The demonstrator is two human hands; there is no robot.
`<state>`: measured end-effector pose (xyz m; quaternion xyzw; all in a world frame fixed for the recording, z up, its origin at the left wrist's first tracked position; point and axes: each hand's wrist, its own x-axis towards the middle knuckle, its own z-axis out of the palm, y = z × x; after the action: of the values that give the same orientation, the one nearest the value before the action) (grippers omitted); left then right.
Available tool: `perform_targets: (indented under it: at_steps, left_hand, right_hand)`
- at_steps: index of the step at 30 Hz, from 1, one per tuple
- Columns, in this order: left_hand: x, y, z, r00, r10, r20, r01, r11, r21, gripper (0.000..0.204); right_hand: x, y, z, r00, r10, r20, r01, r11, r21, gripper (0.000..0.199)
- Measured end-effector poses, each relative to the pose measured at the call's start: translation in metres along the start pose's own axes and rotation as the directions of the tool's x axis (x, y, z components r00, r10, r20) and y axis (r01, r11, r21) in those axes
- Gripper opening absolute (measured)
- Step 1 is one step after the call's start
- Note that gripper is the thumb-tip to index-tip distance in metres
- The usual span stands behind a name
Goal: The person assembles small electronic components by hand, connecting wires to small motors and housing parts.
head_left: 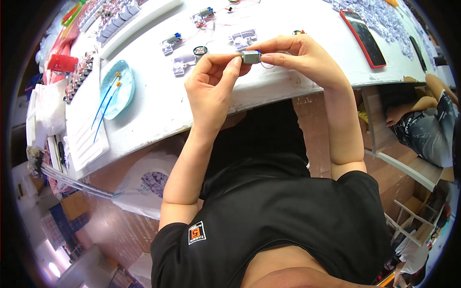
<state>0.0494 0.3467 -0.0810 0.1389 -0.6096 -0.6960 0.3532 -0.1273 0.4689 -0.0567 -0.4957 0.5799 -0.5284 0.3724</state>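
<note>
Above the near edge of the white table, both my hands pinch one small grey metal motor with a blue end. My left hand grips its left end between thumb and forefinger, the other fingers curled. At the blue end, my right hand holds it with thumb and forefinger, and a thin wire loops below. Just beyond lie pale plastic housings, one by my left hand and another behind the motor. A round black-rimmed part rests near my left fingers.
Two housings with blue-ended motors, one at left, sit farther back with wires. A light blue dish holds two thin blue sticks. A red-cased phone lies at right beside a pile of pale plastic parts. Another person sits at right.
</note>
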Motion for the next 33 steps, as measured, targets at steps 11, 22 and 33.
perform_targets:
  at_steps: [11, 22, 33]
  left_hand:
    - [0.058, 0.014, -0.022, 0.871, 0.280, 0.405, -0.485, 0.354, 0.799, 0.033]
    - [0.052, 0.002, -0.020, 0.863, 0.274, 0.424, -0.498, 0.316, 0.808, 0.031]
    - [-0.001, 0.032, -0.044, 0.949, 0.030, 0.315, -0.274, 0.574, 0.771, 0.042]
  right_hand:
    - [0.020, 0.008, -0.051, 0.748, -0.388, -0.538, 0.037, 0.834, -0.550, 0.023]
    - [0.007, -0.001, 0.004, 0.748, -0.444, -0.494, 0.077, 0.797, -0.599, 0.027]
    - [-0.014, 0.008, 0.044, 0.847, -0.445, -0.292, 0.207, 0.781, -0.589, 0.029]
